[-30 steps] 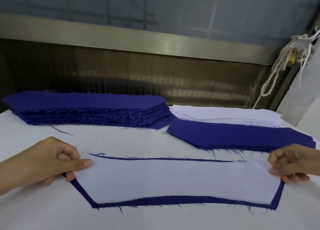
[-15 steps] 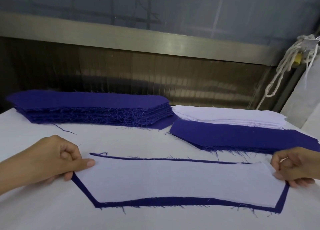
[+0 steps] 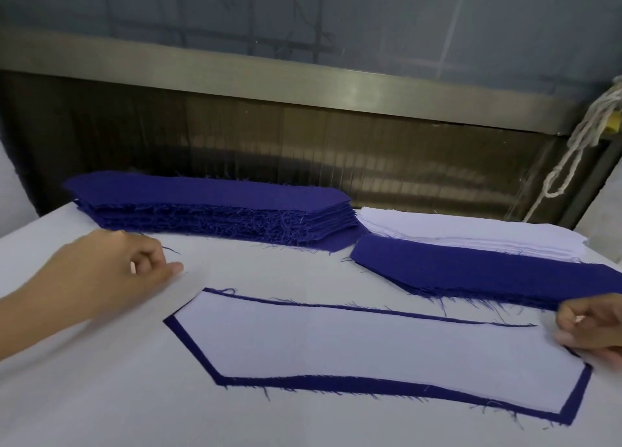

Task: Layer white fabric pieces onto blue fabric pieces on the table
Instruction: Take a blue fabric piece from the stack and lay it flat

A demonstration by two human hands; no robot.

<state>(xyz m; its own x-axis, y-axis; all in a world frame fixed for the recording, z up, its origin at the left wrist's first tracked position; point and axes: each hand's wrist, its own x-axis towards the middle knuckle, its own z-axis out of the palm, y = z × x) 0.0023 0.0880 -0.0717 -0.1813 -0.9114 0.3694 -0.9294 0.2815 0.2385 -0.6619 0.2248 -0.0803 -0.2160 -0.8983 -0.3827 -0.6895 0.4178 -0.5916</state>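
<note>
The fingers (image 3: 149, 253) of my left hand (image 3: 111, 278) are curled in with the thumb out, and they grasp nothing that I can see. The hand hangs over the worktop (image 3: 101, 396) at the left of the frame, apart from the fabric. My right hand (image 3: 595, 329), cut by the right edge, has its fingers curled round the right end of the white piece (image 3: 370, 342), thumb on top.

That white piece lies flat in the lower middle of the frame on a blue piece (image 3: 336, 384). The blue shows as a narrow border all round it, wider along the near edge than the far one. I judge this pair as good as laid, perhaps needing a last nudge to even the border.

A good deal is left. A tall blue stack (image 3: 215, 207) sits in the middle left, a lower blue stack (image 3: 471, 271) in the middle right, and a white stack (image 3: 471, 231) just behind that one. All of these wait to be paired.

A pale cord (image 3: 579, 143) hangs in the upper right, beside a metal rail (image 3: 303, 79) that crosses the frame. I can read no label, brand or writing anywhere.
</note>
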